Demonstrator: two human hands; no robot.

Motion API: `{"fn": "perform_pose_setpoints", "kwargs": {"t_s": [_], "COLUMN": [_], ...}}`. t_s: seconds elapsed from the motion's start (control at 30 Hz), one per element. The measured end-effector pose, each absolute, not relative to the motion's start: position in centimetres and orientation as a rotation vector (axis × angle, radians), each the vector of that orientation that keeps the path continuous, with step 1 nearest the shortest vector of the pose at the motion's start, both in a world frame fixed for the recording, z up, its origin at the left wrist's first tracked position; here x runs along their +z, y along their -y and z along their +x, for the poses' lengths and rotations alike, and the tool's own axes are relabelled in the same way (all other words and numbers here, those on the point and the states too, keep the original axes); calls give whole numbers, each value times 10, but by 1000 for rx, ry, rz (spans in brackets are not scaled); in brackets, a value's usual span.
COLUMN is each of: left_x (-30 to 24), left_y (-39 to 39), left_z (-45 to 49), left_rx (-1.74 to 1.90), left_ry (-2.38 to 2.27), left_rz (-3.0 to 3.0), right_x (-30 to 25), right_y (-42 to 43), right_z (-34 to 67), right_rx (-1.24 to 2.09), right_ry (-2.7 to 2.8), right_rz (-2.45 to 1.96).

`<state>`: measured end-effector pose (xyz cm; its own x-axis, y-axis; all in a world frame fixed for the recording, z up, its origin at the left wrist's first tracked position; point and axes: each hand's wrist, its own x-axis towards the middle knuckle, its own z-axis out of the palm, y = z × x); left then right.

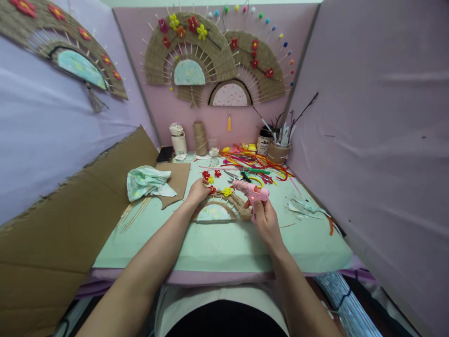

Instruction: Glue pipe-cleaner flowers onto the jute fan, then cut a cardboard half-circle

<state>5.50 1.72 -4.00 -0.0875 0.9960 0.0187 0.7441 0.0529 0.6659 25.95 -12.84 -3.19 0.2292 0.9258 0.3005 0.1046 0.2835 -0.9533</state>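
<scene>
A small jute fan (224, 207) with a pale blue fabric centre lies on the green table in front of me. My left hand (197, 191) rests on its upper left edge, fingers pressing a red flower (212, 189) onto the jute. A yellow flower (227, 191) sits on the fan's top. My right hand (264, 219) grips a pink glue gun (251, 189), its nozzle pointing left over the fan.
Loose red and yellow flowers (210, 176), scissors (234, 176) and a tangle of coloured pipe cleaners (261, 164) lie behind the fan. Folded cloth (145, 181), cardboard (177, 180) and sticks (135, 213) are at left. Twine spool (200, 137), jar and cups stand at the back. Finished fans hang on the walls.
</scene>
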Motion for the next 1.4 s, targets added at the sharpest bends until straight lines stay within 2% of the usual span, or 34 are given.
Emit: {"fn": "perform_pose_setpoints", "kwargs": {"t_s": [0.33, 0.53, 0.7, 0.87, 1.0, 1.1, 1.23, 1.4], "left_x": [-15, 4, -4, -18, -6, 16, 33, 19], "left_y": [-12, -41, -69, -79, -80, -73, -38, 14], "left_z": [33, 38, 51, 53, 51, 45, 40, 53], "left_rx": [1106, 842, 544, 516, 542, 733, 1147, 1168], "left_ry": [-1738, -1750, -1679, -1651, -1654, -1612, -1407, -1039], "left_rz": [1722, 2184, 2413, 2428, 2432, 2332, 1846, 1286], "right_x": [-23, -21, -21, -22, -21, -21, -21, -20], "right_y": [132, 135, 135, 134, 135, 135, 135, 137], "right_z": [263, 266, 271, 273, 272, 272, 268, 266], "right_rx": [703, 670, 621, 615, 623, 621, 623, 657], "right_ry": [1214, 1204, 1207, 1194, 1194, 1210, 1214, 1235], "right_rz": [-1157, -1178, -1207, -1219, -1212, -1210, -1199, -1180]}}
